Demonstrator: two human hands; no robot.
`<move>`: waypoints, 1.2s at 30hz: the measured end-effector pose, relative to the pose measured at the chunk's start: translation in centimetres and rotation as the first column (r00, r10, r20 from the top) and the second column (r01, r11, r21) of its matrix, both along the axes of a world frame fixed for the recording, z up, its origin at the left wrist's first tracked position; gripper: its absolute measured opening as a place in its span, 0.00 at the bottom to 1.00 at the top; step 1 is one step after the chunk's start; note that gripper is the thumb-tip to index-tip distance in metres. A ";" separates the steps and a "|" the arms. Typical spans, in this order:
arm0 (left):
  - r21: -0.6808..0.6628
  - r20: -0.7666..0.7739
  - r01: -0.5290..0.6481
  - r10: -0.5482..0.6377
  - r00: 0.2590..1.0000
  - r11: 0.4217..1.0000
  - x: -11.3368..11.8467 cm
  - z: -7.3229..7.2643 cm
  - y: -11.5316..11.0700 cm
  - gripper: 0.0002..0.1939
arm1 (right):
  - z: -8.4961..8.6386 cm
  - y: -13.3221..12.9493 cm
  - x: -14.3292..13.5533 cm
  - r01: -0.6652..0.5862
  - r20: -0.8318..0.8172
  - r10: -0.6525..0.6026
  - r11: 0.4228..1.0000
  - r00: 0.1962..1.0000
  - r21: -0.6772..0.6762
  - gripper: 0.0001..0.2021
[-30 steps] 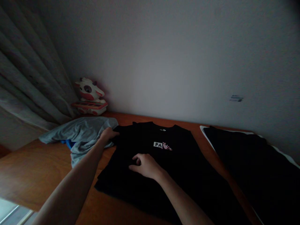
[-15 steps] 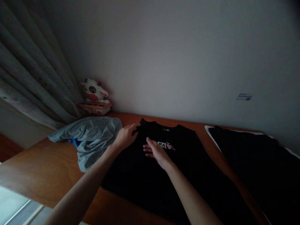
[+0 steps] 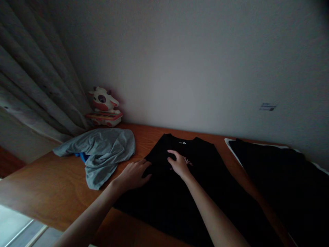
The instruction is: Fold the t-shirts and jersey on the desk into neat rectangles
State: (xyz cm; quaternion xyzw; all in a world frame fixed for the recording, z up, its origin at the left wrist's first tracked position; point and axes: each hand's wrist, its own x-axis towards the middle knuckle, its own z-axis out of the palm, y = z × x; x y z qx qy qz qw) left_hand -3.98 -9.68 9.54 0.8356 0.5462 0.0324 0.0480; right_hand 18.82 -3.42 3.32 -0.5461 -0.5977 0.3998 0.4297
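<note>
A black T-shirt (image 3: 205, 178) lies spread on the wooden surface, its collar toward the wall and a small print on its chest. My left hand (image 3: 135, 174) rests at the shirt's left edge, thumb apart from the fingers. Over the chest, partly covering the print, is my right hand (image 3: 179, 164), its thumb and forefinger spread. At the left shoulder the cloth looks turned inward, though the dark fabric hides the fold's detail.
A crumpled grey garment (image 3: 108, 147) with a blue item (image 3: 82, 156) under it lies left. Behind it stands a cow-shaped toy keyboard (image 3: 104, 118) beside the curtain (image 3: 33, 65). More dark clothing (image 3: 277, 171) with white edges lies right. A wall (image 3: 180, 68) closes off the back.
My left hand has come back toward me from the shoulder to the shirt's side. The left shoulder cloth has shifted inward. My right hand has moved slightly right, over the print.
</note>
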 end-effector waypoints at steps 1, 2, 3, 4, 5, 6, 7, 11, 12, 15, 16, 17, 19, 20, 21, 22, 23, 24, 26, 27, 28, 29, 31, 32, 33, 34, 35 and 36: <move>-0.002 0.011 -0.011 0.011 1.000 1.000 0.1 0.1 0.3 0.20 | -0.1 -0.2 0.1 -0.011 0.018 0.011 1.000 1.000 0.000 0.19; 0.008 0.022 -0.014 0.014 1.000 1.000 0.3 0.2 0.9 0.20 | -0.2 -0.4 0.3 -0.019 0.024 0.019 1.000 1.000 -0.011 0.17; 0.031 0.035 -0.006 0.005 0.999 1.000 0.6 0.4 1.6 0.19 | -0.4 -0.6 0.4 -0.022 0.024 0.023 1.000 0.999 -0.020 0.16; 0.060 0.052 0.015 -0.018 0.998 0.998 1.1 0.5 2.6 0.18 | -0.5 -0.9 0.6 -0.025 0.028 0.025 1.000 0.999 -0.015 0.16; 0.088 0.069 0.046 -0.052 0.996 0.995 1.7 0.6 3.9 0.17 | -0.6 -1.2 0.6 -0.026 0.038 0.026 1.000 0.999 0.008 0.15; 0.111 0.081 0.078 -0.088 0.993 0.991 2.5 0.6 5.3 0.16 | -0.7 -1.5 0.7 -0.027 0.051 0.024 0.998 0.998 0.050 0.13; 0.122 0.080 0.106 -0.116 0.990 0.987 3.3 0.5 6.8 0.17 | -0.8 -1.8 0.7 -0.028 0.069 0.021 0.994 0.997 0.106 0.12; 0.092 -0.004 0.158 -0.159 0.987 0.983 7.1 -0.3 12.9 0.27 | -1.2 -2.3 0.8 -0.035 0.115 0.004 0.962 0.993 0.272 0.11; 0.082 -0.016 0.163 -0.163 0.987 0.983 7.8 -0.7 14.2 0.29 | -1.2 -2.4 0.8 -0.037 0.112 0.006 0.960 0.994 0.277 0.11; 0.059 -0.027 0.167 -0.165 0.986 0.984 9.2 -1.6 17.0 0.28 | -1.2 -2.5 0.9 -0.028 0.102 0.000 0.962 0.995 0.273 0.11; 0.052 -0.030 0.163 -0.162 0.986 0.985 9.3 -1.9 17.6 0.26 | -1.2 -2.5 0.9 -0.023 0.103 -0.006 0.962 0.995 0.271 0.10; 0.048 -0.033 0.158 -0.156 0.987 0.986 9.2 -2.1 18.1 0.23 | -1.1 -2.5 0.9 -0.018 0.106 -0.012 0.963 0.994 0.270 0.10; 0.047 -0.034 0.140 -0.138 0.990 0.989 8.9 -2.3 19.0 0.18 | -1.1 -2.6 0.7 -0.010 0.114 -0.022 0.963 0.993 0.270 0.09; 0.052 -0.032 0.125 -0.123 0.992 0.991 8.7 -2.3 19.3 0.17 | -1.1 -2.6 0.6 -0.005 0.118 -0.027 0.963 0.993 0.268 0.09; 0.061 -0.027 0.104 -0.102 0.994 0.993 8.5 -2.3 19.6 0.16 | -1.1 -2.7 0.5 0.005 0.118 -0.038 0.964 0.992 0.266 0.09; 0.074 -0.017 0.077 -0.075 0.997 0.994 8.3 -2.3 20.0 0.17 | -1.1 -2.7 0.4 0.023 0.116 -0.056 0.964 0.992 0.266 0.10; 0.090 -0.005 0.045 -0.044 0.999 0.995 8.1 -2.4 20.2 0.17 | -1.2 -2.7 0.4 0.046 0.113 -0.078 0.963 0.991 0.267 0.11; 0.108 0.011 0.009 -0.011 1.000 0.994 8.0 -2.5 20.5 0.18 | -1.3 -2.7 0.3 0.072 0.111 -0.105 0.960 0.988 0.270 0.12; 0.145 0.047 -0.055 0.049 0.998 0.988 7.8 -2.8 20.6 0.19 | -1.7 -2.5 0.3 0.126 0.116 -0.165 0.949 0.980 0.288 0.15; 0.161 0.064 -0.076 0.067 0.996 0.984 7.7 -3.0 20.5 0.20 | -1.9 -2.4 0.3 0.150 0.123 -0.195 0.941 0.973 0.303 0.16; 0.175 0.079 -0.088 0.075 0.994 0.981 7.5 -3.2 20.3 0.20 | -2.1 -2.3 0.3 0.172 0.132 -0.224 0.931 0.966 0.321 0.18; 0.188 0.092 -0.087 0.071 0.993 0.978 7.2 -3.4 19.9 0.21 | -2.3 -2.1 0.3 0.190 0.140 -0.250 0.921 0.958 0.341 0.18; 0.210 0.113 -0.060 0.036 0.993 0.976 6.2 -3.8 18.6 0.21 | -2.7 -1.9 0.3 0.214 0.150 -0.285 0.904 0.947 0.371 0.19; 0.221 0.122 -0.039 0.013 0.992 0.975 5.5 -3.9 17.9 0.20 | -2.8 -1.7 0.3 0.219 0.154 -0.295 0.899 0.943 0.380 0.18; 0.230 0.130 -0.021 -0.010 0.991 0.973 4.6 -4.0 17.0 0.20 | -3.0 -1.6 0.4 0.219 0.159 -0.298 0.897 0.941 0.384 0.18; 0.237 0.137 -0.005 -0.029 0.990 0.971 3.8 -4.2 16.2 0.19 | -3.0 -1.5 0.4 0.217 0.165 -0.298 0.897 0.940 0.385 0.18; 0.242 0.143 0.006 -0.042 0.989 0.970 2.9 -4.3 15.3 0.18 | -3.1 -1.5 0.5 0.214 0.170 -0.297 0.897 0.940 0.386 0.18; 0.244 0.145 0.014 -0.051 0.988 0.970 2.0 -4.5 14.5 0.18 | -3.1 -1.4 0.6 0.212 0.173 -0.296 0.898 0.939 0.385 0.18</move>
